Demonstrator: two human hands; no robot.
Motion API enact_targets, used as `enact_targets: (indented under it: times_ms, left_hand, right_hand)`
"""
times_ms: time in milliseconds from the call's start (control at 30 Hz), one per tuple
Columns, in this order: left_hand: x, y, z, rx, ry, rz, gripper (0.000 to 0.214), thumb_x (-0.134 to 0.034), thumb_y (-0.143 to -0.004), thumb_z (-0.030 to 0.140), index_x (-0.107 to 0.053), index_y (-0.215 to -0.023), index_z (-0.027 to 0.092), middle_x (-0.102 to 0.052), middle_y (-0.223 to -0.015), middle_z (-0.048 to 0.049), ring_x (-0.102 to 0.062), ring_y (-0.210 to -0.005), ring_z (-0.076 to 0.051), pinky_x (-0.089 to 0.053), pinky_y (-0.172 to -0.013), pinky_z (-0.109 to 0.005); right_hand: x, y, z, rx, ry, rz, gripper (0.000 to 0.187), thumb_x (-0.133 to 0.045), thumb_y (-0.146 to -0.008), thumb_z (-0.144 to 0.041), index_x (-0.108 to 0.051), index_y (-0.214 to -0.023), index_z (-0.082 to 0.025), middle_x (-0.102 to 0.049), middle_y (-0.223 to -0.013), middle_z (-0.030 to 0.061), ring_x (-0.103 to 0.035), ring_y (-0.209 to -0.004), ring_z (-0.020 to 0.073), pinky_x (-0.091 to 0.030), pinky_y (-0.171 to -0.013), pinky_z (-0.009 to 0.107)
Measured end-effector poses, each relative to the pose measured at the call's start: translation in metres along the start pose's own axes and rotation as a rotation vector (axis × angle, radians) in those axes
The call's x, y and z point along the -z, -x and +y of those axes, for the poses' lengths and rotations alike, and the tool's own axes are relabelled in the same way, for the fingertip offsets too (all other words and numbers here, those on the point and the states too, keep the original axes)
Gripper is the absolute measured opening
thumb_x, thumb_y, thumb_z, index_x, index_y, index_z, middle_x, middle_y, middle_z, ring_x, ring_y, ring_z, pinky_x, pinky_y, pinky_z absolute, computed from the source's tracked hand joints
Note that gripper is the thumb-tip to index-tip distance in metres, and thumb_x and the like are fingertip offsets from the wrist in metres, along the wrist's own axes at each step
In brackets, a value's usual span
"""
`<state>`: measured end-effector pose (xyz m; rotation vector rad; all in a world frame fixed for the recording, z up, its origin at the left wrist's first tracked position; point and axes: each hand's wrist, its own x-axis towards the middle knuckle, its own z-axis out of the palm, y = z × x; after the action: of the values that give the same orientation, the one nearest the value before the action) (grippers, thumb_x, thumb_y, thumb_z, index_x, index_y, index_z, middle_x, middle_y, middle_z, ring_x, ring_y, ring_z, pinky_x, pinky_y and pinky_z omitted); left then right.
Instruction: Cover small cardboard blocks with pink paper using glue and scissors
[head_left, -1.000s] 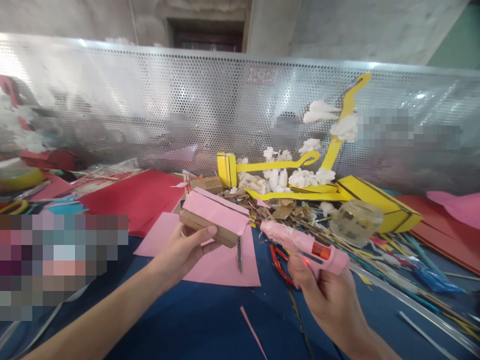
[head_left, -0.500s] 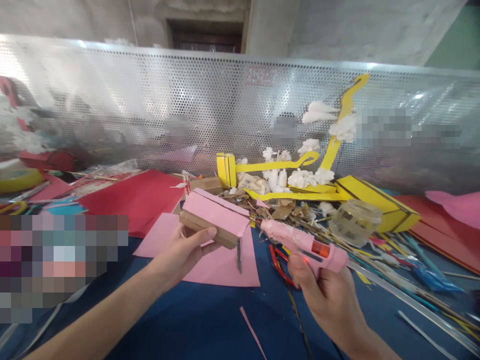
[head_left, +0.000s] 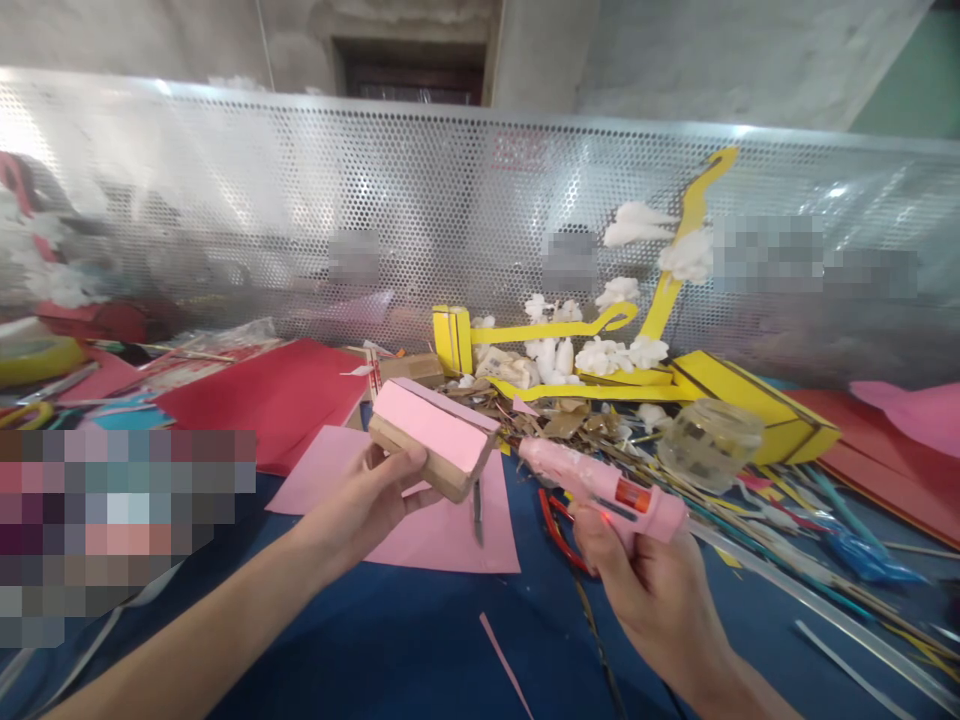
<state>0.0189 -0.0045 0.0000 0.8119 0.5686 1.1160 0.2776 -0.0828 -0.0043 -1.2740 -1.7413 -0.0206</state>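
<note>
My left hand (head_left: pixel 367 500) is closed round a small cardboard box (head_left: pixel 433 440) faced with pink paper, held above a pink sheet (head_left: pixel 442 535) on the blue table (head_left: pixel 390 640). My right hand (head_left: pixel 645 590) grips a pink hot glue gun (head_left: pixel 600 482) with an orange switch. Its nozzle points left toward the box's right end, a short gap apart. A small blade (head_left: pixel 477 510) lies on the pink sheet under the box.
A perforated metal screen (head_left: pixel 375 220) runs across the back. In front of it stand a yellow paper model with white cotton puffs (head_left: pixel 600 350), a glass jar (head_left: pixel 709 440), red sheets (head_left: pixel 277 395), red-handled scissors (head_left: pixel 559 530), and scraps and sticks at the right.
The box has turned in my left hand so its pink face tilts more toward me. The glue gun has shifted slightly left and down toward it.
</note>
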Motion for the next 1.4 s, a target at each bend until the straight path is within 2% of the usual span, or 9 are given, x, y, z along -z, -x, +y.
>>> enact_targets:
  times_ms: [100,233,400,567,800,1133,1267,1400]
  left_hand:
    - [0.003,0.000,-0.001,0.048,0.028,-0.026,0.055,-0.078,-0.088,0.024,-0.057,-0.138,0.025,-0.070,-0.128,-0.0116,-0.067,-0.110,-0.025,-0.057,-0.091,-0.040]
    - [0.002,0.001,-0.002,0.072,0.022,-0.003,0.054,-0.082,-0.084,0.023,-0.059,-0.133,0.022,-0.069,-0.130,-0.0127,-0.066,-0.108,-0.025,-0.055,-0.091,-0.040]
    - [0.004,0.000,-0.004,0.065,0.003,-0.030,0.056,-0.084,-0.082,0.025,-0.060,-0.133,0.021,-0.068,-0.132,-0.0140,-0.065,-0.110,-0.028,-0.054,-0.091,-0.042]
    - [0.003,-0.001,-0.004,0.052,-0.015,-0.046,0.057,-0.082,-0.083,0.025,-0.059,-0.135,0.023,-0.065,-0.137,-0.0142,-0.061,-0.121,-0.032,-0.053,-0.095,-0.044]
    - [0.001,0.001,-0.003,0.049,-0.012,-0.013,0.068,-0.085,-0.080,0.025,-0.055,-0.141,0.026,-0.064,-0.137,-0.0124,-0.062,-0.119,-0.031,-0.054,-0.095,-0.045]
    - [-0.001,0.000,-0.004,0.023,-0.029,0.003,0.071,-0.087,-0.079,0.028,-0.054,-0.142,0.029,-0.065,-0.136,-0.0111,-0.059,-0.125,-0.031,-0.055,-0.095,-0.042]
    - [-0.001,0.000,-0.003,0.010,-0.042,-0.002,0.073,-0.087,-0.079,0.029,-0.053,-0.143,0.029,-0.065,-0.135,-0.0116,-0.059,-0.125,-0.032,-0.056,-0.094,-0.043]
    - [-0.003,0.002,-0.003,-0.025,-0.075,-0.007,0.076,-0.087,-0.078,0.026,-0.051,-0.144,0.031,-0.064,-0.135,-0.0119,-0.058,-0.129,-0.036,-0.056,-0.096,-0.048]
  right_hand:
    - [0.000,0.002,0.004,-0.022,-0.062,0.005,0.045,-0.053,-0.102,-0.042,-0.052,-0.061,-0.023,-0.051,-0.051,-0.0021,-0.051,-0.045,0.0133,-0.042,-0.046,0.024]
    - [-0.003,0.006,0.010,-0.049,-0.203,0.006,0.047,-0.052,-0.103,-0.040,-0.049,-0.060,-0.024,-0.051,-0.054,-0.0007,-0.054,-0.054,0.0159,-0.050,-0.059,0.027]
    - [-0.006,0.007,0.011,-0.053,-0.307,-0.040,0.044,-0.052,-0.104,-0.038,-0.049,-0.062,-0.023,-0.050,-0.057,-0.0015,-0.050,-0.052,0.0140,-0.043,-0.052,0.026]
    - [-0.006,0.010,0.010,-0.041,-0.285,-0.056,0.045,-0.051,-0.104,-0.039,-0.050,-0.062,-0.022,-0.050,-0.057,-0.0011,-0.050,-0.053,0.0139,-0.043,-0.053,0.027]
    - [-0.008,0.012,0.011,-0.050,-0.287,-0.100,0.043,-0.050,-0.105,-0.038,-0.050,-0.064,-0.023,-0.053,-0.059,-0.0006,-0.051,-0.053,0.0140,-0.043,-0.051,0.026]
    - [-0.004,0.007,0.004,-0.006,-0.251,-0.074,0.045,-0.053,-0.103,-0.039,-0.053,-0.061,-0.023,-0.053,-0.054,-0.0016,-0.050,-0.048,0.0123,-0.040,-0.046,0.023]
    - [-0.006,0.009,0.008,-0.030,-0.273,-0.104,0.045,-0.051,-0.104,-0.039,-0.052,-0.062,-0.022,-0.053,-0.057,-0.0008,-0.052,-0.052,0.0130,-0.042,-0.050,0.025]
    - [-0.009,0.012,0.012,-0.075,-0.290,-0.082,0.046,-0.048,-0.105,-0.040,-0.050,-0.063,-0.022,-0.049,-0.056,-0.0011,-0.049,-0.051,0.0132,-0.038,-0.049,0.025]
